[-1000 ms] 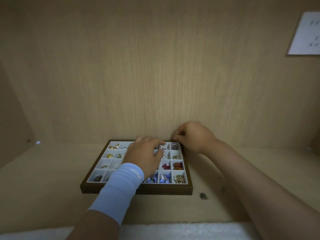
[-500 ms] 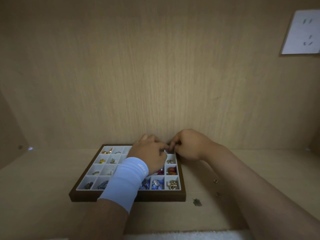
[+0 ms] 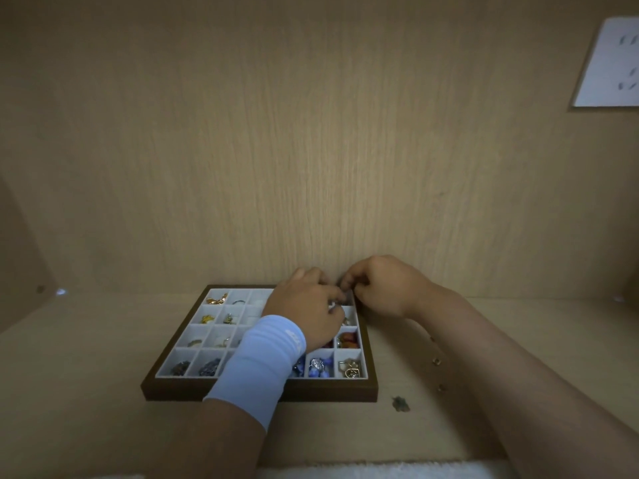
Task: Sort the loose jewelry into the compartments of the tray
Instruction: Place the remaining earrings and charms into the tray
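Over the far right corner of the tray [image 3: 259, 392], left hand [image 3: 304, 307] and right hand [image 3: 380, 288] touched curled fingertips; whether either pinched anything, I couldn't tell.

The brown-rimmed wooden tray with white compartments [image 3: 259, 392] sits on the pale wooden shelf [image 3: 86, 375], close before the back panel [image 3: 311, 150]. The left hand [image 3: 304, 305] lies over its far right compartments, the right hand [image 3: 383, 288] at that corner. A small dark jewelry piece [image 3: 400, 403] lies right of the tray's near corner, 2 small gold rings [image 3: 437, 361] beyond it.
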`<state>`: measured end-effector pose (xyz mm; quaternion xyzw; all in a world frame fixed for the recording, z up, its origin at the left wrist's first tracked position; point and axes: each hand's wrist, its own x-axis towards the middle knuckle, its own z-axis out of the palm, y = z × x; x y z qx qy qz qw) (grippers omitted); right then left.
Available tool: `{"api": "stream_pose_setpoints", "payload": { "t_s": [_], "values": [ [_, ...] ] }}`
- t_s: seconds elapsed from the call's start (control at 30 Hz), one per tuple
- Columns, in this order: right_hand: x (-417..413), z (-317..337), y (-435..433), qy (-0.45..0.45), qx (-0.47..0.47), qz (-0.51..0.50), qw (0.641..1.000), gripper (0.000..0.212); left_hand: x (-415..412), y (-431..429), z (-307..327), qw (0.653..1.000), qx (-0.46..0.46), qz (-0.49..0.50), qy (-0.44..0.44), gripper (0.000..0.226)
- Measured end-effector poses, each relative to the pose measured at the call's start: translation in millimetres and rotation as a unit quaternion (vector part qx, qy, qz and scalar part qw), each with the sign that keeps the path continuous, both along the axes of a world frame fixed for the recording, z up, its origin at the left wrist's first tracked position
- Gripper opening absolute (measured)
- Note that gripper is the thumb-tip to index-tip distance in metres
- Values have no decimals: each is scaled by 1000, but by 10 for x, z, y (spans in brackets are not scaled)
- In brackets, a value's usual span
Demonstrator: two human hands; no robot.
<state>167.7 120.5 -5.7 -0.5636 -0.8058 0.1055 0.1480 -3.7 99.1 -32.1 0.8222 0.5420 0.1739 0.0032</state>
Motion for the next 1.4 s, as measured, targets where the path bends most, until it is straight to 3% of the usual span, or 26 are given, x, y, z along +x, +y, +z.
{"api": "stream_pose_setpoints", "payload": {
  "t_s": [0.13,0.23,0.5,0.7,0.9,1.07,1.17,1.27,1.4],
  "values": [
    [-34,6,-24,-40,2,7,999,32,-12,24,-4,1000,9,4,6,31],
    [-54,-12,-20,-60,-8,6,998,33,-45,35,26,999,4,6,-41,29],
    [131,245,-113,48,-2,-8,999,28,11,-39,83,999,20,-2,-43,28],
    [656,395,-424,-34,-42,-43,998,28,366,-207,177,995,25,-67,-76,26],
    [966,176,-707,-70,-108,-54,990,20,780,-417,49,991,-42,-114,-58,29],
    [917,81,-691,-66,-79,-73,992,17,814,-429,-7,993,-53,-105,-29,32],
    [867,46,-673,-69,-63,-75,993,13,799,-424,-54,990,-66,-103,-63,29],
    [873,25,-648,-2,-72,-73,995,7,784,-425,-71,984,-86,-102,-118,24],
    [904,19,-680,178,-114,-58,976,21,774,-438,-52,969,-98,-94,-205,20]
  ]
}}
